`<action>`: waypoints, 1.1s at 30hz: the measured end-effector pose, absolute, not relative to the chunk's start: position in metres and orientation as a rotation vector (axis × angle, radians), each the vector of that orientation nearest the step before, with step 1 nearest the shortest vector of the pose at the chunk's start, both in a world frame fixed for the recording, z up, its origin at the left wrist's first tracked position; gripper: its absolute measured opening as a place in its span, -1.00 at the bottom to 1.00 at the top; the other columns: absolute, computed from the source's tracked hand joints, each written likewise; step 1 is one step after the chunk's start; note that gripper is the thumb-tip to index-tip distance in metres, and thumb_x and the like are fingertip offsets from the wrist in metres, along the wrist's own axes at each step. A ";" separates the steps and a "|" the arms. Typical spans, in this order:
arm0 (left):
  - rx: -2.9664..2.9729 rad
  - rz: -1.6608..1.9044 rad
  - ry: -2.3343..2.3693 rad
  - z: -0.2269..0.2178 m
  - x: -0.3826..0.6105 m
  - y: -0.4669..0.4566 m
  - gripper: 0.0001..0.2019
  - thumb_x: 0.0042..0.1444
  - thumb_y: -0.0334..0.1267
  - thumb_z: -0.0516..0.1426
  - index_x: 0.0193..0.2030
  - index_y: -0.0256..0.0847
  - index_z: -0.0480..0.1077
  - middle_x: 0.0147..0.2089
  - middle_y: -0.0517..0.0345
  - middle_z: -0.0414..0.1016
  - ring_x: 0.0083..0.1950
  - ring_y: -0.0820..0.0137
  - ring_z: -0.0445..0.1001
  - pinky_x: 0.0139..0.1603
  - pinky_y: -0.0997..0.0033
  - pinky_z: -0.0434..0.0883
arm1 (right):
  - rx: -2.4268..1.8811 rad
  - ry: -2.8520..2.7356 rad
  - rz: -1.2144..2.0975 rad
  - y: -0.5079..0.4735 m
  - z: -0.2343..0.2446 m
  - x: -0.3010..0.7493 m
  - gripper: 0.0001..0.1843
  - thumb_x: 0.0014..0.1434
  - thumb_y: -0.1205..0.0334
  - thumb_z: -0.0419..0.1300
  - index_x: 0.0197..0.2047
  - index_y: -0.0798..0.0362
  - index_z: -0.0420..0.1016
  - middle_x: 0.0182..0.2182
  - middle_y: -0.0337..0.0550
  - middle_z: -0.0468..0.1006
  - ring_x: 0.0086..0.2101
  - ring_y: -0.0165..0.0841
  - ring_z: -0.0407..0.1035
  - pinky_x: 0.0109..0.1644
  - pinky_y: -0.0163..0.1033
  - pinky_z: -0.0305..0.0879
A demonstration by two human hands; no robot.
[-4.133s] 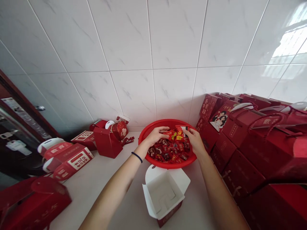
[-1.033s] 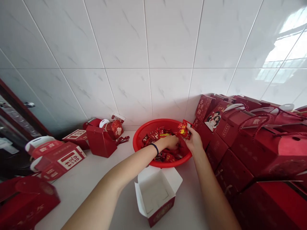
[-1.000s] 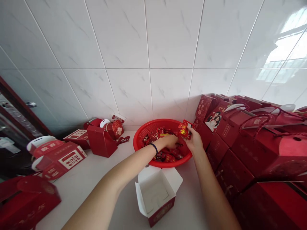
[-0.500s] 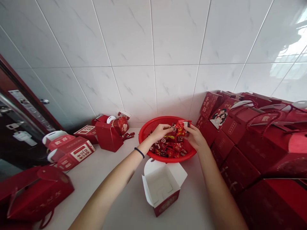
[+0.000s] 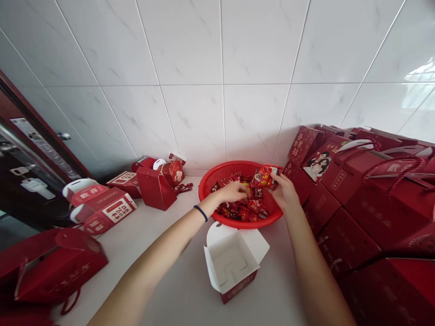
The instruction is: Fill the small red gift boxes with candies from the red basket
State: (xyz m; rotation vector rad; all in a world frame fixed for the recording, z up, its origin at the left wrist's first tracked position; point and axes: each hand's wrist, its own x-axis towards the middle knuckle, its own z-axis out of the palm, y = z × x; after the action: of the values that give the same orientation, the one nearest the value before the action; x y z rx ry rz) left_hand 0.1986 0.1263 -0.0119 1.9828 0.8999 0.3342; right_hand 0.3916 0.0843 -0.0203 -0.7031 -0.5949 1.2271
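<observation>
My right hand (image 5: pixel 284 190) is closed round red wrapped candies (image 5: pixel 268 175), held over the right side of a red plastic basket (image 5: pixel 206 181). Inside the basket lies a heap of small candies (image 5: pixel 243 212) in red and brown wrappers. My left hand (image 5: pixel 234 192) reaches down into that heap, its fingers curled beside a yellow-green wrapper (image 5: pixel 247 188); whatever is between the fingertips is hidden. Just in front of the basket stands an open gift box (image 5: pixel 234 262), white inside and dark red outside, its flaps folded out.
Stacked dark red gift boxes (image 5: pixel 360 203) with rope handles crowd the right side. More red boxes (image 5: pixel 157 189) stand at the left, with another box (image 5: pixel 68 267) nearer to me. A tiled wall (image 5: pixel 190 113) rises behind, and a door (image 5: pixel 27 158) is at far left.
My left hand has moved away from the candies in my right hand and down into the heap. My right hand still holds its candies. The view has shifted slightly.
</observation>
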 end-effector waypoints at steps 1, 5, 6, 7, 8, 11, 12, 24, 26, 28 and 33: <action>1.986 0.171 0.874 -0.014 0.197 0.125 -0.82 -0.09 -0.37 0.17 -0.38 -0.23 0.62 -0.41 0.12 0.62 -0.35 0.31 0.55 -0.25 0.38 0.48 | -0.701 -0.596 1.230 0.085 -0.021 0.392 -0.72 -0.20 0.35 0.46 -0.34 0.01 0.59 -0.37 -0.28 0.67 -0.39 -0.36 0.52 -0.33 -0.27 0.47; 1.946 -0.355 0.796 -0.020 0.195 0.122 -0.81 -0.15 -0.37 0.19 -0.40 -0.17 0.65 -0.48 0.17 0.61 -0.45 0.29 0.55 -0.40 0.37 0.49 | -0.708 -0.612 1.247 0.085 -0.022 0.393 -0.72 -0.17 0.35 0.45 -0.31 0.02 0.59 -0.38 -0.28 0.66 -0.40 -0.38 0.52 -0.35 -0.29 0.47; 1.950 -0.383 0.793 -0.021 0.196 0.122 -0.77 -0.15 -0.36 0.20 -0.33 -0.14 0.66 -0.41 0.18 0.65 -0.41 0.29 0.57 -0.37 0.38 0.50 | -0.710 -0.619 1.247 0.085 -0.023 0.393 -0.71 -0.17 0.35 0.45 -0.30 0.02 0.58 -0.38 -0.29 0.66 -0.40 -0.38 0.52 -0.34 -0.30 0.47; 1.977 -0.371 0.790 -0.022 0.196 0.123 -0.71 -0.14 -0.36 0.21 -0.24 -0.12 0.66 -0.30 0.18 0.68 -0.32 0.27 0.60 -0.30 0.38 0.52 | -0.710 -0.625 1.244 0.085 -0.023 0.394 -0.71 -0.16 0.35 0.45 -0.30 0.02 0.58 -0.38 -0.29 0.66 -0.40 -0.38 0.52 -0.34 -0.30 0.47; 2.029 -0.331 0.792 -0.022 0.196 0.123 -0.65 -0.13 -0.36 0.22 -0.15 -0.09 0.65 -0.16 0.18 0.69 -0.22 0.26 0.62 -0.21 0.38 0.53 | -0.707 -0.630 1.239 0.086 -0.024 0.394 -0.71 -0.15 0.34 0.45 -0.29 0.02 0.57 -0.37 -0.29 0.66 -0.39 -0.38 0.52 -0.33 -0.29 0.48; 2.252 -0.064 0.871 -0.023 0.197 0.128 -0.49 -0.12 -0.43 0.21 0.05 -0.08 0.58 0.09 0.14 0.63 0.02 0.20 0.59 0.02 0.37 0.49 | -0.691 -0.613 1.207 0.087 -0.025 0.394 -0.73 -0.13 0.33 0.44 -0.30 0.02 0.55 -0.39 -0.30 0.65 -0.40 -0.37 0.53 -0.33 -0.27 0.48; 2.302 0.031 0.912 -0.023 0.197 0.130 -0.46 -0.10 -0.47 0.18 0.08 -0.10 0.57 0.11 0.10 0.62 0.04 0.19 0.58 0.04 0.36 0.48 | -0.683 -0.594 1.196 0.087 -0.026 0.395 -0.74 -0.12 0.33 0.44 -0.30 0.02 0.55 -0.39 -0.30 0.65 -0.40 -0.37 0.53 -0.33 -0.27 0.48; 2.565 0.121 0.647 -0.020 0.206 0.118 -0.64 0.15 -0.44 0.11 0.04 -0.18 0.56 0.05 0.05 0.62 -0.03 0.29 0.56 0.01 0.41 0.43 | -0.643 -0.415 1.240 0.088 -0.022 0.396 -0.85 -0.01 0.44 0.30 -0.32 0.05 0.55 -0.36 -0.26 0.67 -0.37 -0.37 0.54 -0.27 -0.26 0.51; 2.673 0.017 0.564 -0.017 0.214 0.113 -0.65 0.20 -0.38 0.11 0.10 -0.17 0.53 0.05 0.02 0.60 -0.05 0.28 0.55 -0.06 0.41 0.43 | -0.647 -0.382 1.271 0.086 -0.018 0.396 -0.86 0.03 0.44 0.27 -0.32 0.05 0.55 -0.35 -0.26 0.67 -0.36 -0.36 0.54 -0.26 -0.25 0.52; 2.776 -0.060 0.519 -0.015 0.222 0.111 -0.65 0.25 -0.32 0.10 0.15 -0.15 0.50 0.10 -0.02 0.57 -0.02 0.24 0.54 -0.11 0.40 0.42 | -0.645 -0.353 1.304 0.085 -0.016 0.396 -0.86 0.08 0.43 0.22 -0.30 0.05 0.56 -0.34 -0.24 0.67 -0.35 -0.36 0.55 -0.26 -0.24 0.52; 2.891 -0.119 0.532 -0.018 0.253 0.114 -0.70 0.16 -0.48 0.13 -0.03 -0.16 0.54 0.03 0.02 0.60 -0.07 0.26 0.55 -0.22 0.43 0.39 | -0.610 -0.349 1.354 0.088 -0.019 0.401 -0.82 0.14 0.42 0.19 -0.22 0.02 0.57 -0.31 -0.22 0.68 -0.30 -0.33 0.57 -0.17 -0.18 0.55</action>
State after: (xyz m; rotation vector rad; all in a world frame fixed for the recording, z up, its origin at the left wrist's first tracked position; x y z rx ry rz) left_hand 0.2529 0.1138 -0.0182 2.8913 0.5316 -0.1187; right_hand 0.4012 0.0884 -0.0195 -0.6100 -0.3491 1.3536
